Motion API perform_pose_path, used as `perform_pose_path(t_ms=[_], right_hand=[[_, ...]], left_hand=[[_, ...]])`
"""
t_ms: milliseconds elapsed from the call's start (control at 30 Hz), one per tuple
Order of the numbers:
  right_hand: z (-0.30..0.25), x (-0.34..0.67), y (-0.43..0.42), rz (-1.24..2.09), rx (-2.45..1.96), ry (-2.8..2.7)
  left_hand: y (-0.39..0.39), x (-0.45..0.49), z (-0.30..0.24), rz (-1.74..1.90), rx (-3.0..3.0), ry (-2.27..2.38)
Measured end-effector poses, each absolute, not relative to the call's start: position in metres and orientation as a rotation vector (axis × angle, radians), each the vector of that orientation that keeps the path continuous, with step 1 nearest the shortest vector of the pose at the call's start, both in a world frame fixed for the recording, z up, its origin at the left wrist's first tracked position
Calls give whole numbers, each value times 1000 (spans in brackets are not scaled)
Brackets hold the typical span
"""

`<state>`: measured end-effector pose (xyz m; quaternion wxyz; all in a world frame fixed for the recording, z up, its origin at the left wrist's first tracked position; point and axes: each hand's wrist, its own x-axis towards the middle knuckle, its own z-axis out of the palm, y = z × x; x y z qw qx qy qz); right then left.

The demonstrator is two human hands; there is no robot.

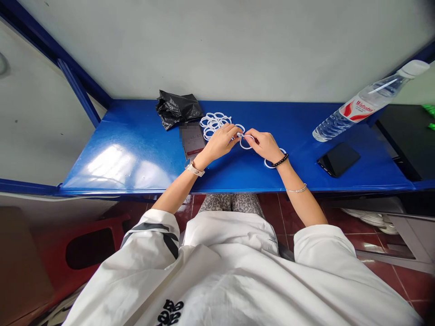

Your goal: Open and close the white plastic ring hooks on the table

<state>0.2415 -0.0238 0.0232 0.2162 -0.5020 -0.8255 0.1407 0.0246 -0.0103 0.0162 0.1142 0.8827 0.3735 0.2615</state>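
My left hand (220, 143) and my right hand (264, 145) meet above the blue table, fingers closed in a pinch. Between them is a thin white ring (245, 147) with a small white knob at its left side. The right fingers grip the ring's upper edge, while the left fingertips pinch at the knob. Several similar white rings (211, 122) lie heaped just beyond my left hand, which partly covers them. One more white ring (269, 165) rests on the table under my right wrist.
A crumpled black plastic bag (178, 109) lies left of the heap. Below it, a phone with a lit screen (192, 139) is partly hidden by my left hand. At right stand a water bottle (360, 107) and a flat black object (339, 159). The blue table (142, 131) backs onto a pale wall.
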Motion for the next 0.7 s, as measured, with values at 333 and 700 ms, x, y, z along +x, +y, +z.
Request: perform_pose_path(t_ms=[333, 700], right_hand=[[13, 246, -19, 410, -1126, -2267], [15, 243, -22, 307, -1246, -2421]], left_hand=[[-1, 25, 4, 939, 2498, 1080], [-8, 29, 5, 926, 2626, 1005]])
